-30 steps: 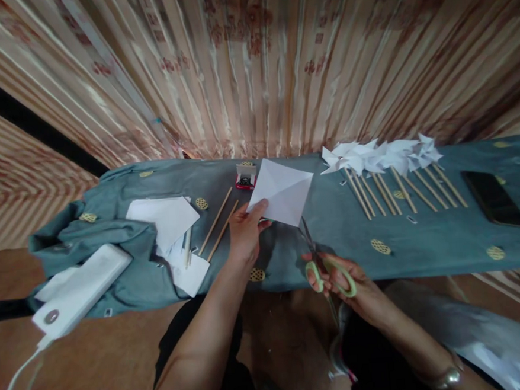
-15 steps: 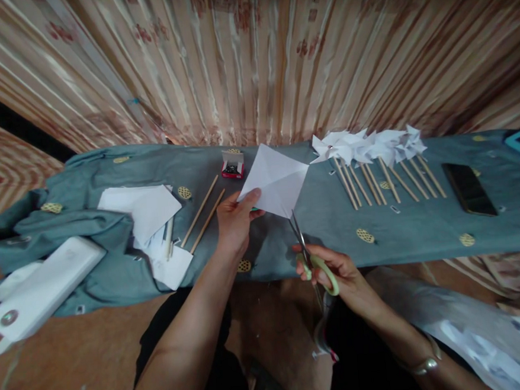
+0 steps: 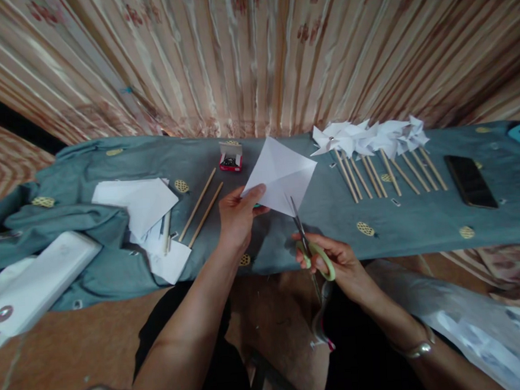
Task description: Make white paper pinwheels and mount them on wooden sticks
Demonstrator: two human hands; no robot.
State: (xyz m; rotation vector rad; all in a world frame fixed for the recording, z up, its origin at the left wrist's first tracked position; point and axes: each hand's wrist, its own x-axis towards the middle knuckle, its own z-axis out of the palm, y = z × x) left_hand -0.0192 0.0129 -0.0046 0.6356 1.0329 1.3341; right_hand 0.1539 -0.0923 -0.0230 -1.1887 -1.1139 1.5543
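Note:
A square sheet of white paper (image 3: pixel 280 173), marked with fold creases, is pinched at its left corner by my left hand (image 3: pixel 239 217), thumb on top. My right hand (image 3: pixel 329 261) has its fingers through the pale green handles of a pair of scissors (image 3: pixel 301 230). The slightly parted blades sit at the paper's near corner, one blade over the sheet. Something small and green shows under my left thumb, mostly hidden. To the right lie several white paper pinwheels (image 3: pixel 367 137) on wooden sticks.
Two loose wooden sticks (image 3: pixel 198 205) lie left of my hand, beside a stack of white paper (image 3: pixel 136 201). A small red box (image 3: pixel 231 158) stands open behind. A white device (image 3: pixel 38 282) lies far left, a phone (image 3: pixel 470 181) right. The cloth-covered table (image 3: pixel 413 226) ends near my knees.
The scissor blades have moved further in over the paper's near corner. The paper has shifted slightly right and up in view, while the camera view has tilted a little.

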